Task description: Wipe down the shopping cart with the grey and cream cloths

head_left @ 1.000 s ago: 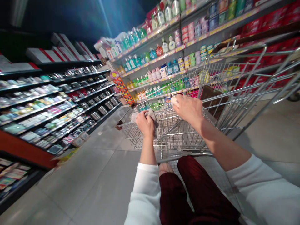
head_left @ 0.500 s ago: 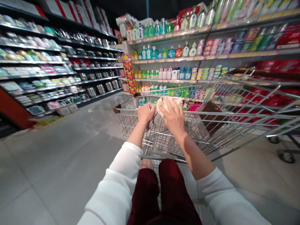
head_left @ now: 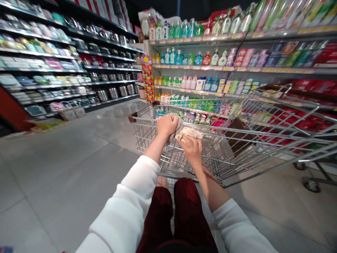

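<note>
The person's dark red trousers [head_left: 193,211] and white sleeves [head_left: 123,200] are nearest. The right hand [head_left: 192,149] has its grip clamped on a bunched cream cloth [head_left: 191,133], beside the near top rail of a wire shopping cart [head_left: 250,131]. Just left of it, the left hand [head_left: 167,125] has its grip curled tight on a grey cloth [head_left: 180,123] at that rail; the cloths appear to meet. A brown panel [head_left: 238,138] stands within the cart. Behind, pump bottles [head_left: 172,56] line a shelving unit [head_left: 189,66]; stainless-steel pots [head_left: 113,93] fill racks at far left.
</note>
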`<state>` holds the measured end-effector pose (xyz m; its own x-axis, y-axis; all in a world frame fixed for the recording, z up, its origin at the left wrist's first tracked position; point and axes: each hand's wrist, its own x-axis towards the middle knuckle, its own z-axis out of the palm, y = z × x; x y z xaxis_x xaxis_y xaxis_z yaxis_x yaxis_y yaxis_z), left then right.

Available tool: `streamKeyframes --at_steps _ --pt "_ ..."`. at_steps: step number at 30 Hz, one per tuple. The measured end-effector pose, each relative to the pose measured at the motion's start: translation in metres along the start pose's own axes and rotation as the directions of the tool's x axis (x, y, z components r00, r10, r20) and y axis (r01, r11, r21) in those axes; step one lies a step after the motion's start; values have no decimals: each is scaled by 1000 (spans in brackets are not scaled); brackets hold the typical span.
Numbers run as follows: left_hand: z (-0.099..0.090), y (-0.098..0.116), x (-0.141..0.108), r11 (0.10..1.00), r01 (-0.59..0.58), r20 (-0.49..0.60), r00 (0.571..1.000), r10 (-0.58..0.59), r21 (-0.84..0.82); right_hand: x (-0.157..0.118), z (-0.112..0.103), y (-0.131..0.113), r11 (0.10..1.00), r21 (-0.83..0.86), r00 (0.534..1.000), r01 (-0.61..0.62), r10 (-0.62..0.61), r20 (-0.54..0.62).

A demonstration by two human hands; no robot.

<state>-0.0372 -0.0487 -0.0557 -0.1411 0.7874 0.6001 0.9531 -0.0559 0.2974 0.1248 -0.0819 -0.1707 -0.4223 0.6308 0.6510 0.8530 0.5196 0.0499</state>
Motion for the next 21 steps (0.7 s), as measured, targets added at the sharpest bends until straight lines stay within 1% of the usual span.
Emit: streamKeyframes --at_steps 3,5,7,8,10,11,12,13,14,15,16,17,18,19,21 --pt "0 0 0 1000 -9 -12 1000 9 -6 -21 18 -7 999 37 996 33 -36 77" --pt "1 0 -1 1000 -15 -26 1000 15 -10 -32 27 -14 998 43 994 45 -49 97" --pt "2 0 -1 1000 -23 -35 999 23 -13 -39 30 -22 999 38 994 38 -42 99" --pt "2 0 -1 1000 -23 -34 999 22 -14 -41 28 -25 999 38 994 37 -40 100" --pt "3 0 0 1000 -12 -29 1000 12 -10 -38 16 -28 999 41 995 34 -38 97" --pt "3 0 0 1000 -5 -25 1000 5 -6 -34 5 -28 999 44 997 24 -27 72" --pt "3 0 0 1000 0 -23 1000 0 -1 -28 -8 -27 999 43 1000 6 -7 22" --pt "3 0 0 1000 2 -22 1000 -2 3 -20 -23 -24 999 37 998 -22 24 -60" --pt "3 0 0 1000 1 -24 1000 -1 6 -11 -39 -20 998 24 984 -55 58 -168" --pt "3 0 0 1000 -1 -27 1000 1 7 -2 -54 -14 996 3 957 -86 83 -278" --pt "3 0 0 1000 -4 -30 1000 4 7 8 -68 -7 992 -23 918 -121 103 -384" --pt "3 -1 0 1000 -5 -33 999 5 7 18 -80 0 988 -57 893 -144 105 -437" --pt "2 -1 1 1000 -5 -35 999 6 8 26 -88 7 982 -82 883 -172 117 -455" --pt "2 -1 1 1000 -6 -37 999 6 10 32 -92 13 977 -102 884 -188 123 -451" --pt "2 -1 1 1000 -8 -44 999 9 19 34 -88 23 975 -124 910 -183 120 -398"
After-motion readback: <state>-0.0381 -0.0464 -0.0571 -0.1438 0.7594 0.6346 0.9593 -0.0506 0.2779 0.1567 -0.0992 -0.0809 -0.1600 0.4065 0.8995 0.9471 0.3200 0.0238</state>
